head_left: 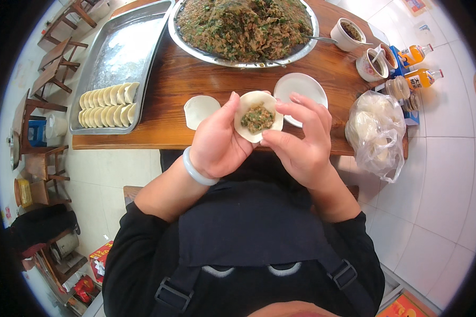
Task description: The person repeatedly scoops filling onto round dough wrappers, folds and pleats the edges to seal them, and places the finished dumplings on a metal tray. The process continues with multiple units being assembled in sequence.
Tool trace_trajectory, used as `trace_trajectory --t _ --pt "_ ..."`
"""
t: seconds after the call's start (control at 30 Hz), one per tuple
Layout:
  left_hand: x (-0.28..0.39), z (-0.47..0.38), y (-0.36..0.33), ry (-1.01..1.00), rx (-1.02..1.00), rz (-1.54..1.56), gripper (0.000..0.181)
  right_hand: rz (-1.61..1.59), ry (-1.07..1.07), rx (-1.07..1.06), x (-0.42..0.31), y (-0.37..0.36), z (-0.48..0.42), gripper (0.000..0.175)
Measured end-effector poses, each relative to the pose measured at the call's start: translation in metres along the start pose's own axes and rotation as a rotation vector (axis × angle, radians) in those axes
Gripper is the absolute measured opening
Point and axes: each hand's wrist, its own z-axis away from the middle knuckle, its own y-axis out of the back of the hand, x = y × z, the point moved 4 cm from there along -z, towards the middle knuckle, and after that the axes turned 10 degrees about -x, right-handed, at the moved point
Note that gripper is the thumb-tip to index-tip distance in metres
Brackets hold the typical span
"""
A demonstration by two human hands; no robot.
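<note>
A round dumpling wrapper (243,102) lies open across the fingers of my left hand (222,138), with a mound of green-flecked filling (257,119) at its middle. My left thumb rests by the wrapper's left side. The thumb and forefinger of my right hand (305,142) touch its right edge, the other fingers spread. On the table just left of my hands is a stack or single sheet of plain wrapper (200,111). Partly behind my right hand sits a white plate (297,85). A large metal basin (238,63) heaped with filling stands beyond, a spoon handle (321,39) over its rim.
To the left, a metal tray (115,59) holds two rows of folded dumplings (107,97). Cups of dark sauce (351,33), jars (396,88), orange drink bottles (422,79) and a plastic bag (377,130) of pale dough line the right side of the wooden table (166,85).
</note>
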Motion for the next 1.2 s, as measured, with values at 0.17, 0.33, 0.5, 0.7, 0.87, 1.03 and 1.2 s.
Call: trace_trajectory --t 0.17,0.33,0.5,0.7,0.87,1.03,1.2 --pt "-0.002 0.012 -0.008 0.063 0.014 -0.398 0.052 -0.303 -0.149 0.008 0.012 -0.004 -0.011 0.020" --pt "0.001 0.017 -0.015 0.109 0.021 -0.566 0.043 -0.402 -0.191 0.022 0.013 -0.010 -0.016 0.018" --pt "0.011 0.015 -0.016 0.176 -0.009 -0.669 0.043 -0.534 -0.294 -0.001 0.012 -0.010 -0.017 0.017" --pt "0.010 0.014 -0.023 0.068 0.005 -0.714 0.039 -0.490 -0.250 -0.162 0.013 -0.003 -0.018 0.013" --pt "0.015 0.015 -0.015 -0.045 -0.003 -0.763 0.036 -0.594 -0.301 -0.032 0.017 -0.006 -0.016 0.012" --pt "0.012 0.024 0.001 -0.015 -0.003 -0.468 0.030 -0.707 -0.310 -0.131 0.018 -0.005 -0.016 0.010" --pt "0.009 0.021 0.007 0.067 -0.158 -0.360 0.014 -0.743 -0.129 -0.270 0.013 -0.002 -0.019 0.014"
